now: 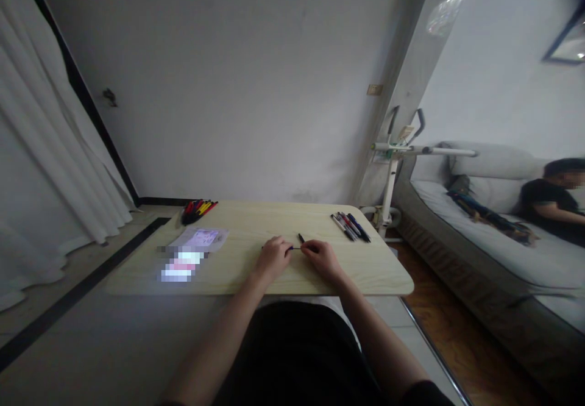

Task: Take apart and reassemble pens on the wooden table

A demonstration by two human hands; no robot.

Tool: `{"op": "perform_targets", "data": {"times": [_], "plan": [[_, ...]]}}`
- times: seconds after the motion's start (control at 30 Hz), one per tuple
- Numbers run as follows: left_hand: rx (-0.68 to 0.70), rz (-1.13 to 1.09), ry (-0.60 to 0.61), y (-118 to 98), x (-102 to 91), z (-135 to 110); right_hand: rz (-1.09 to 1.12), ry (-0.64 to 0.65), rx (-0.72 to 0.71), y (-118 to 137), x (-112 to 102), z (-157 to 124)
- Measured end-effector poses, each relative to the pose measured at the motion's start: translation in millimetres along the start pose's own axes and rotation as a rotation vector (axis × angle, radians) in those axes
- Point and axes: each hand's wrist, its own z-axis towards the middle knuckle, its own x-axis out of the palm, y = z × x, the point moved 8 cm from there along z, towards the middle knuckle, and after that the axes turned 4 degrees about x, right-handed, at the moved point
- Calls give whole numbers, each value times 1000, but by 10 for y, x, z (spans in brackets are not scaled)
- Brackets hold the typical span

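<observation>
My left hand [274,256] is closed over a dark-blue pen [290,249] near the front middle of the table; only bits of the pen show beside the fingers. A thin, pale rod, perhaps a refill [297,248], spans the small gap between my hands in line with that pen. My right hand [322,259] pinches the rod's other end, with the fingertips partly hidden. A short black piece that looks like a pen cap [300,238] sticks out just beyond my right fingers; whether they touch it I cannot tell.
On the light wooden table [256,220], several pens [351,227] lie at the right and a bundle of red, yellow and black pens [198,211] at the back left. A plastic bag [219,238] and a lit, blurred-out screen [183,266] are at left. A person [548,202] lies on the sofa.
</observation>
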Motion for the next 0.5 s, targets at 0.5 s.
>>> {"op": "perform_targets", "data": {"times": [0.5], "plan": [[-35,18,18,0,-25,2,-46,12,-14,52,15,-15]]}}
